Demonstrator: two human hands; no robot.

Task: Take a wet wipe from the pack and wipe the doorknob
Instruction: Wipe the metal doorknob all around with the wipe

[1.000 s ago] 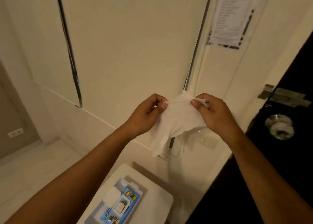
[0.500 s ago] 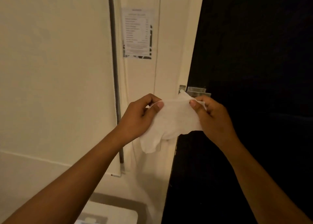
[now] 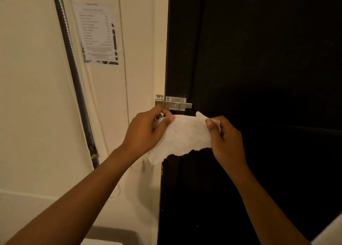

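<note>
- Two hands share one wet wipe (image 3: 187,133), stretched flat in front of the dark door (image 3: 259,59), just below the metal latch (image 3: 174,103), which serves as your landmark here.
- Below and left of the latch, your left hand (image 3: 146,133) pinches the wipe's upper left corner between thumb and forefinger; the other fingers are curled behind the sheet. Keep that pinch light, since a damp sheet probably tears if you pull the corners apart hard.
- Directly under the latch, the wipe hangs unfolded, with its lower left edge drooping past the door's edge. I judge the step in hand is opening the sheet out; fold it once into a pad before you wipe, so it does not bunch.
- Below and right of the latch, your right hand (image 3: 224,139) grips the upper right corner under the thumb, fingers closed around the edge. Let this hand take the whole wipe, as it is the nearer one to the door face.
- The doorknob is not visible: the door below the latch is too dark to make anything out, and the wipe covers part of it. Lower the sheet and look down before you reach.
- Left of the latch, the wall carries a posted notice (image 3: 99,33); keep the wet sheet off it.
</note>
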